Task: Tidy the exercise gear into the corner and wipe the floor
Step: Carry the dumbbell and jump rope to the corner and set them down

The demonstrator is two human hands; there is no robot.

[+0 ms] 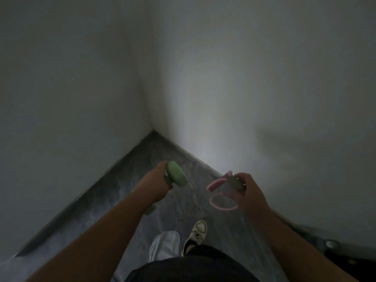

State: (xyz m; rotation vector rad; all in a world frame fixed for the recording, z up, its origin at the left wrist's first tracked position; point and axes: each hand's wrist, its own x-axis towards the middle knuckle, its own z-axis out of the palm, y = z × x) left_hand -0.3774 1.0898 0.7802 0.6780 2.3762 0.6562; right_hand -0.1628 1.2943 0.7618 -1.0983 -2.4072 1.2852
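My left hand (155, 185) grips the bar of a green dumbbell (176, 174); one round end shows above the fist and the other end pokes out below the wrist. My right hand (251, 195) holds a pink skipping rope (221, 202) by its pink and grey handles, with a loop of cord hanging under the fingers. Both hands are held out over the grey marbled floor (114, 202), facing the corner (153, 131) where two white walls meet.
The room is dim. My shoe (196, 234) and a pale trouser leg (164, 246) stand on the floor below the hands. A dark object with a round knob (330, 244) lies at the lower right by the wall.
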